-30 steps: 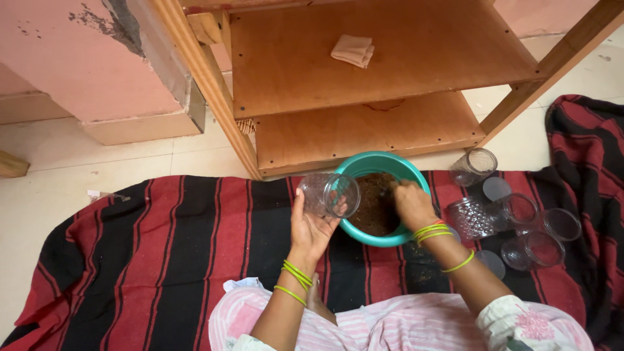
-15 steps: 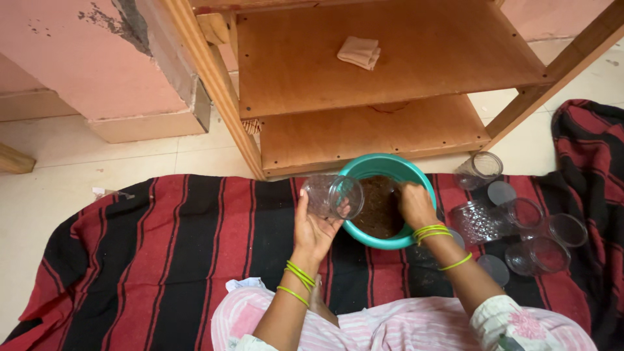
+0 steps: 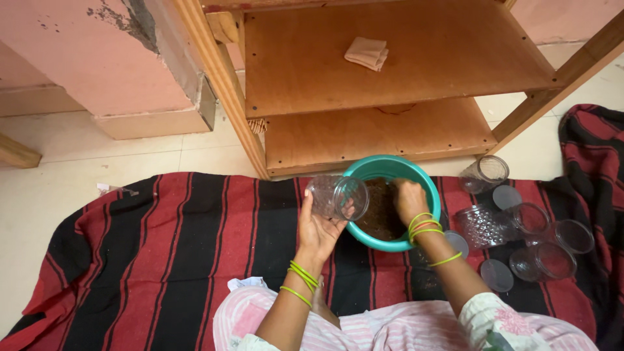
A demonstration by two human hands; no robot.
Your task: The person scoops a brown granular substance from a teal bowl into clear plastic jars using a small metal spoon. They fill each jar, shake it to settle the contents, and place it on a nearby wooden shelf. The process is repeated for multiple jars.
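Note:
My left hand (image 3: pixel 316 229) holds a clear empty jar (image 3: pixel 336 196) tilted on its side, its mouth turned toward a teal bowl (image 3: pixel 385 166). The bowl sits on a red and black striped blanket (image 3: pixel 182 247) and holds a dark brown, soil-like material (image 3: pixel 378 211). My right hand (image 3: pixel 408 198) is down inside the bowl, fingers in the brown material. Whether it grasps any of it is hidden.
Several clear empty jars (image 3: pixel 530 218) and round lids (image 3: pixel 497 275) lie on the blanket to the right of the bowl. A wooden shelf unit (image 3: pixel 390 130) stands just behind the bowl, with a folded cloth (image 3: pixel 367 52) on its upper board. Pale floor tiles lie left.
My right hand has shifted slightly farther into the bowl, toward its back rim. The left hand keeps the jar tilted beside the bowl. The view has drifted a little.

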